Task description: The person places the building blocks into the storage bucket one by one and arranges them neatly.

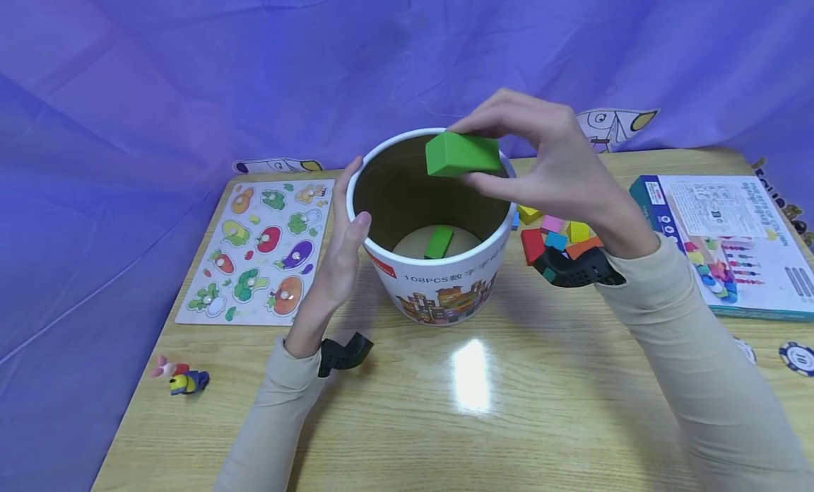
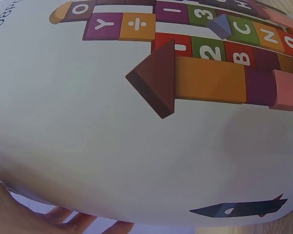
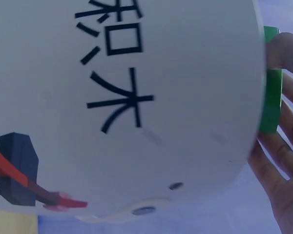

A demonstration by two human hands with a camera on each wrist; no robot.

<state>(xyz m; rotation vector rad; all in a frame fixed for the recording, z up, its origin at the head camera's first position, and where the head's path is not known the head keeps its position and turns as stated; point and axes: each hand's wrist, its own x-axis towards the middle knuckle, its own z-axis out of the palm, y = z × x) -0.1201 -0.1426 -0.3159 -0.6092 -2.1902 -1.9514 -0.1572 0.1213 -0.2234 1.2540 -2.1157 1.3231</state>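
Note:
A white printed bucket (image 1: 439, 283) stands upright on the table, its mouth facing up. My left hand (image 1: 341, 255) rests along its left side, thumb near the rim; the left wrist view shows the fingers (image 2: 83, 222) behind the printed wall. Over the mouth, my right hand (image 1: 540, 153) pinches a green rectangular block (image 1: 463, 155) between thumb and fingers. The same green block (image 3: 272, 97) shows past the bucket's edge in the right wrist view. Another green block (image 1: 439, 242) lies on the bucket's floor.
Several coloured blocks (image 1: 555, 242) lie right of the bucket, partly behind the right wrist. A vegetable puzzle board (image 1: 210, 266) is at left, two small figurines (image 1: 189, 382) in front of it. At right are a flat toy box (image 1: 731, 244) and a poker chip (image 1: 798, 358).

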